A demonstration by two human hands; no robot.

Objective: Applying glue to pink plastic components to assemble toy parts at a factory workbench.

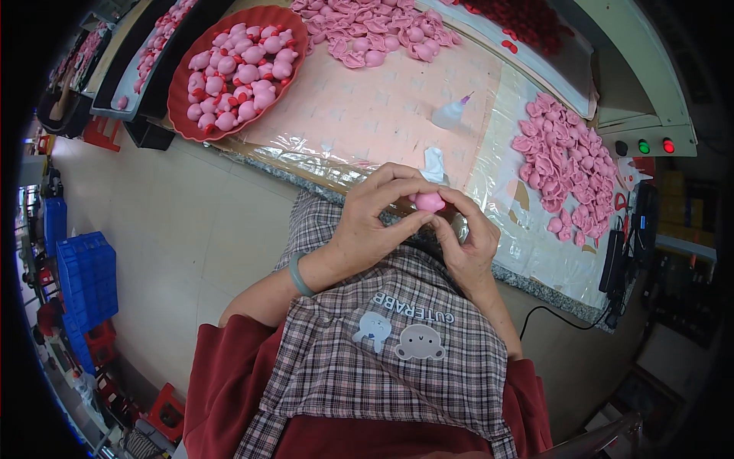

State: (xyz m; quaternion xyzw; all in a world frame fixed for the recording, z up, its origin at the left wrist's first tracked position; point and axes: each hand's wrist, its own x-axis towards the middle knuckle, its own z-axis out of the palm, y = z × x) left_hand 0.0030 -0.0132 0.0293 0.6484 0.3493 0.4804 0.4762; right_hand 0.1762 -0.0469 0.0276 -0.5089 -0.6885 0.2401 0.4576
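Observation:
Between both hands, just over the table's front edge, is a small rounded pink piece (430, 202). My left hand (382, 203) pinches it from the left with thumb and fingers, a pale green bangle on that wrist. From the right, my right hand (468, 233) closes thumb and forefinger on the same piece. Part of it is covered by the fingertips. Just beyond the hands lies a crumpled white tissue (434, 164). A small white squeeze bottle (451, 113) with a thin purple tip stands farther back on the table.
A red scalloped bowl (177, 107) at the far left holds pink and red pieces. Pink ruffled pieces (367, 30) pile up at the back; another pile (566, 164) lies at right. A metal housing (650, 115) with lit buttons borders the far right. Blue crates (88, 279) stand left.

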